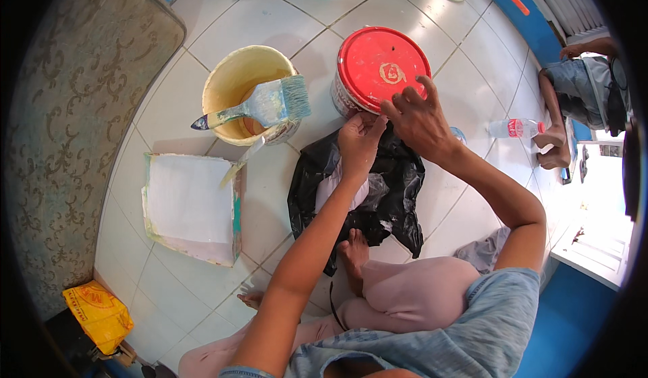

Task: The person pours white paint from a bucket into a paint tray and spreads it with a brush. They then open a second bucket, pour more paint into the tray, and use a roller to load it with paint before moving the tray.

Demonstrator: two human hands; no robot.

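A white bucket with a red lid (pixel 378 57) stands in front of me, the lid seated on its top. At the near edge of the lid, my left hand (pixel 358 143) has its fingers and thumb closed in against the rim; the fingertips are partly hidden. My right hand (pixel 422 123) is at the lid's near right edge, fingers bent and spread apart, holding nothing I can see. Beneath both hands lies a crumpled black plastic bag (pixel 398 196) with a pale bundle (pixel 329 190) on it.
On the left, a wide paintbrush (pixel 273 102) rests across an open cream bucket (pixel 214 84). A scraper (pixel 241 164) leans over a white-coated square tub (pixel 189 202). A water bottle (pixel 514 128) lies on the right, near another person's feet (pixel 553 150). A patterned mat (pixel 88 108) lines the left.
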